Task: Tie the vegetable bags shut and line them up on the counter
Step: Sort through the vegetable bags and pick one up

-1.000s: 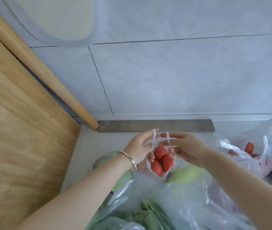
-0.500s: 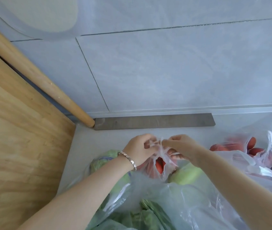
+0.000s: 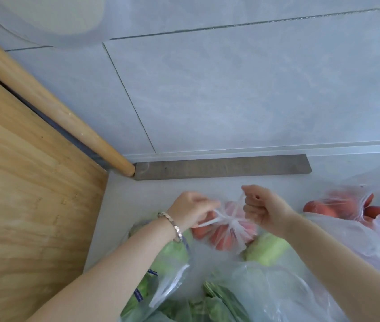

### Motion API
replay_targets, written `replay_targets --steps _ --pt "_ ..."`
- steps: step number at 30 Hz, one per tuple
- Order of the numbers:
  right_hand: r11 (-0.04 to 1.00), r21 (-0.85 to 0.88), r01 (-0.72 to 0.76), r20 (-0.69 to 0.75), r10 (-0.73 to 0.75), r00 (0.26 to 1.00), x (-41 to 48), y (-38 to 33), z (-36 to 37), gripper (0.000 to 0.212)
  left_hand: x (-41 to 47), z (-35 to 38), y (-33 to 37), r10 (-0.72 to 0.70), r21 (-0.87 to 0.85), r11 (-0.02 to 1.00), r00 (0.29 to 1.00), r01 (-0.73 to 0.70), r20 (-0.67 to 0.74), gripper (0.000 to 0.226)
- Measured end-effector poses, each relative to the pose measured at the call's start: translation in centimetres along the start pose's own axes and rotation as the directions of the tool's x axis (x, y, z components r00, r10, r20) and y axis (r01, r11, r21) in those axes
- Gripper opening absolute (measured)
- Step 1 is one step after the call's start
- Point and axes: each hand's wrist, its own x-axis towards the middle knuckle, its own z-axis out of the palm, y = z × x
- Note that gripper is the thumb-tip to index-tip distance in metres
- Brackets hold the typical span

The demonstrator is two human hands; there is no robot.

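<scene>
On my feed the grey tiled wall (image 3: 230, 89) fills 10 to 2 o'clock, and a wooden board (image 3: 21, 205) stands along 8 to 9 o'clock. The pale counter (image 3: 124, 198) runs below the wall. At 6 o'clock I see clear bags of leafy greens (image 3: 265, 287), touching the bag being tied. A rolling pin (image 3: 52, 108) leans at 10 o'clock, its tip just beside a dark strip (image 3: 221, 167) at the wall's foot. At 4 o'clock sits another bag of red vegetables (image 3: 358, 210). The tomato bag (image 3: 230, 231) rests on the counter at 5 o'clock, its handles gathered tight on top. The right hand (image 3: 263, 210) is fisted round one handle at the bag's 1 o'clock. The left hand (image 3: 191, 210) pinches the other handle at the bag's 9 o'clock. A bracelet (image 3: 172, 225) circles the left wrist.
</scene>
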Motion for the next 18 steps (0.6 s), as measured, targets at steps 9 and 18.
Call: replay_targets --steps 9,18 --pt "0.884 -0.466 -0.033 -0.100 -0.016 0.995 0.0 -0.8 -1.7 0.039 -1.1 -0.5 -0.3 0.317 0.797 0.405 0.886 -0.448 0.337 0.033" --pt "0.430 -0.875 0.225 -0.065 -0.564 0.823 1.5 5.0 -1.9 0.018 0.6 2.1 -3.2 0.055 0.954 0.274 0.992 -0.122 0.111 0.058"
